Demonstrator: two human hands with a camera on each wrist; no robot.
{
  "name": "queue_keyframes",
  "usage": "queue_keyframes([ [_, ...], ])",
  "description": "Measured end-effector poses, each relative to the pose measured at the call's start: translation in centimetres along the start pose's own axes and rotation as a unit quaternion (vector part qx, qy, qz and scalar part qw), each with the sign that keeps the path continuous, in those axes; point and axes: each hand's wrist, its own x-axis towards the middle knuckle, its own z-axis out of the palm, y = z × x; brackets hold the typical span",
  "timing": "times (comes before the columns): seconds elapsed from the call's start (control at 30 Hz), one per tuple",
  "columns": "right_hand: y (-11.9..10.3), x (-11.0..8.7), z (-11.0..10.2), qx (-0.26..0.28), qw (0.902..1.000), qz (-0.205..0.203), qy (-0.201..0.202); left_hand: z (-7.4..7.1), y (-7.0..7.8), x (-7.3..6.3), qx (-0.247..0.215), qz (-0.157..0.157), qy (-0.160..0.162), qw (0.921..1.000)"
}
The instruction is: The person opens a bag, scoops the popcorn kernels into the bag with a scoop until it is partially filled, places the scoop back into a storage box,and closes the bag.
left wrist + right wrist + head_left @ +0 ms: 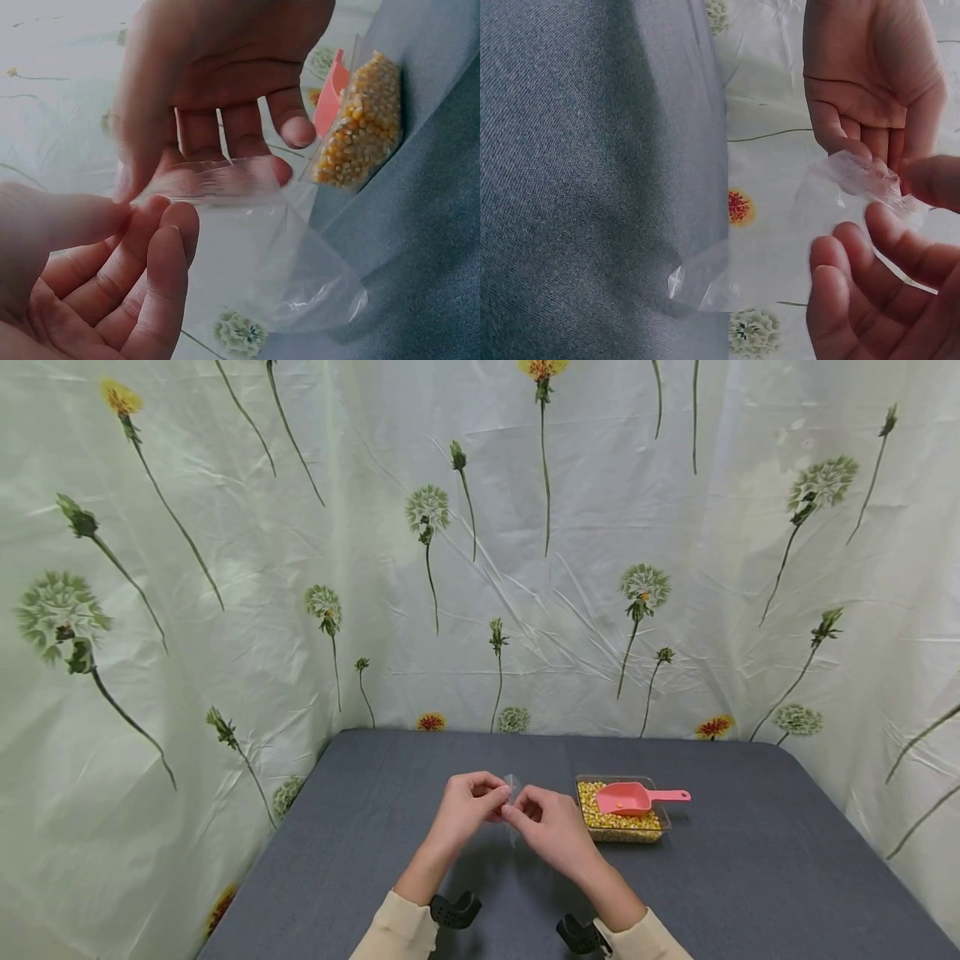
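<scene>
A white curtain (480,585) printed with dandelions and other stemmed flowers stands behind and around a dark grey-blue table (360,827). Over the table, near the middle, a person's two hands meet at a clear plastic bag (322,300), their fingertips close together. The left hand (467,806) pinches the bag's edge between thumb and forefinger, its other fingers bent loosely. The right hand (553,828) pinches the same edge just beside it, thumb against forefinger, its remaining fingers spread a little apart. From this grip the thin, creased bag hangs down, see-through, with a lower corner catching the light. Just beside the right hand, on its right, a clear tub (626,837) of yellow and pale corn (588,797) rests on the table. A pink scoop (622,796) lies on the corn, its handle reaching out past the tub's right rim. Cream sleeves (397,927) cover the forearms, and a black device (455,911) shows at each wrist.
</scene>
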Motion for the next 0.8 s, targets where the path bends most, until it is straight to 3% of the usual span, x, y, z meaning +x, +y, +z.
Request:
queue_keyframes([
  [0.13,0.17,0.04,0.07,-0.026,0.9994,-0.021,0.001,-0.11,0.00,0.02,-0.012,0.001,-0.015,0.9998],
  [0.33,0.39,0.25,0.02,-0.021,0.9986,-0.046,0.015,-0.02,0.16,0.01,-0.015,-0.004,-0.020,0.9997],
  [0.53,0.44,0.32,-0.09,-0.016,0.9986,-0.048,0.014,0.11,0.00,0.07,-0.016,-0.005,-0.018,0.9997],
  [0.8,0.52,0.43,-0.30,-0.015,0.9987,-0.045,0.018,0.61,0.18,-0.27,0.023,-0.018,-0.026,0.9992],
])
